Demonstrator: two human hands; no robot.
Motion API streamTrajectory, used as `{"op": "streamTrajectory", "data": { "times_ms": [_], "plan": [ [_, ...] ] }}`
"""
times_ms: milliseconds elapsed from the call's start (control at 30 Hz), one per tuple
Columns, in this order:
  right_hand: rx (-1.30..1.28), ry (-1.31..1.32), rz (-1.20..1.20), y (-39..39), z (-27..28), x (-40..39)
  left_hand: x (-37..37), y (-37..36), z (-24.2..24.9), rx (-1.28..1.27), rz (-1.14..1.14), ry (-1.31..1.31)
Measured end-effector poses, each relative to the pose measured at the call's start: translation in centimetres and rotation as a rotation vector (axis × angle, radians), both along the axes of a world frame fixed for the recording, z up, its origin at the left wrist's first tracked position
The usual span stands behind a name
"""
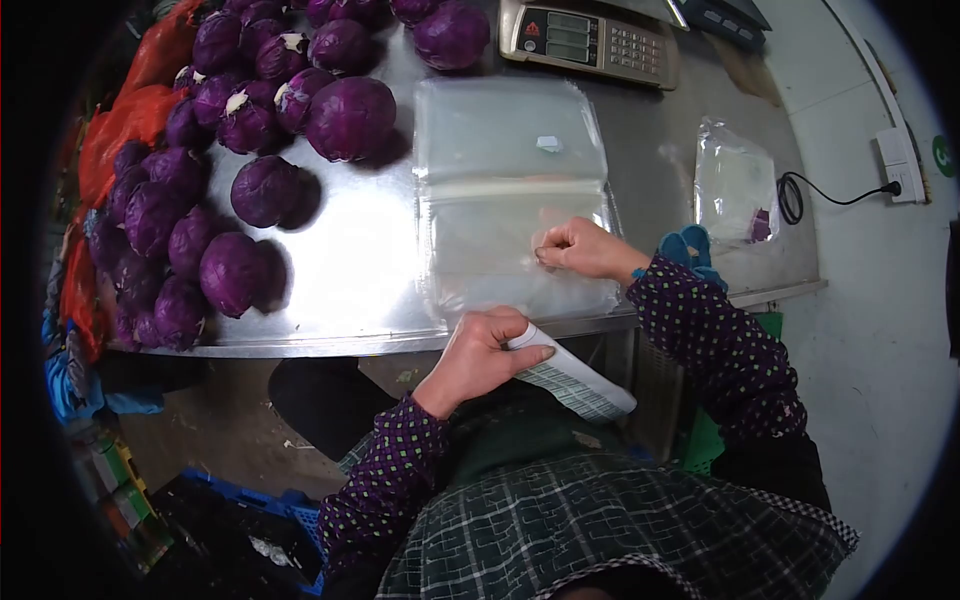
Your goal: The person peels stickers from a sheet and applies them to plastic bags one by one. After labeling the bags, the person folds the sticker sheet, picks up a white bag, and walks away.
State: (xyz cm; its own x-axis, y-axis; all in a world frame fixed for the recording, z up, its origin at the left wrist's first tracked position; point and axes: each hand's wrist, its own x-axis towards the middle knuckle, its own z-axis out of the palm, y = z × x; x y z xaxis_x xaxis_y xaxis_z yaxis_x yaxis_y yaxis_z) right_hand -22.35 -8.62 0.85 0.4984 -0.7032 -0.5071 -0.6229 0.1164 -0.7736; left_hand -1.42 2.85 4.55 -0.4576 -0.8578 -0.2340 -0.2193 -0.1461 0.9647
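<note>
My left hand is closed on a folded strip of labels, white with green print, at the table's front edge; the thumb lies across its top. My right hand is above the lower part of a stack of clear plastic bags, with its fingers curled together. Whatever those fingers pinch, if anything, is hidden. One small whitish label lies on the upper part of the bags. Several purple cabbages stand to the left of the stack.
A scale with a keypad stands behind the bags. On the right lie another plastic bag and a black cable running to a wall socket. Red mesh sacks line the far left. Below is a blue crate.
</note>
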Motion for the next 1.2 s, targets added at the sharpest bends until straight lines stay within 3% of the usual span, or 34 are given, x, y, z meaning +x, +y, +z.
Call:
{"op": "streamTrajectory", "data": {
  "times_ms": [200,267,433,467,500,533,567,633,700,800,867,1000,1200],
  "plan": [
    [-0.045,0.067,0.018,0.1,0.1,0.5,-0.7,-1.9,-0.7,-0.163,0.153,0.046],
    [-0.203,0.194,0.115,0.2,0.3,0.8,-0.5,-2.0,-3.6,-0.139,0.156,-0.006],
    [-0.395,0.192,0.155,-2.1,-1.8,-0.2,0.1,-2.1,-5.9,-0.058,0.098,-0.067],
    [-0.659,0.140,-0.177,-4.2,0.2,-0.7,0.1,-1.9,-6.0,-0.054,0.096,-0.065],
    [-0.647,-0.175,-0.439,-9.0,4.2,-2.0,0.0,-2.0,-6.1,-0.101,0.151,-0.061],
    [-0.594,-0.201,-0.712,-10.6,9.8,-3.5,-0.1,-1.9,-6.1,-0.143,0.197,-0.056],
    [-0.595,-0.195,-0.729,-10.0,9.8,-4.6,0.0,-1.9,-5.4,-0.141,0.180,-0.055],
    [-0.531,-0.289,-0.357,-9.0,10.0,-5.9,0.4,-2.2,-3.5,0.193,0.346,-0.012],
    [-0.390,-0.071,-0.056,-2.3,8.3,-5.5,1.7,-2.1,-5.1,0.236,0.481,0.074],
    [-0.389,0.087,-0.021,4.2,7.2,-7.2,2.9,-2.0,-3.9,0.232,0.715,0.160],
    [-0.098,-0.027,-0.234,5.8,6.4,-8.6,3.9,-2.0,-3.5,0.237,0.799,0.151],
    [0.076,-0.199,-0.375,6.4,5.8,-9.2,3.6,-1.7,-1.8,0.331,0.768,0.324],
    [0.120,-0.285,-0.307,6.2,5.9,-9.3,5.3,-1.2,-3.1,0.268,0.735,0.242]
  ]
}}
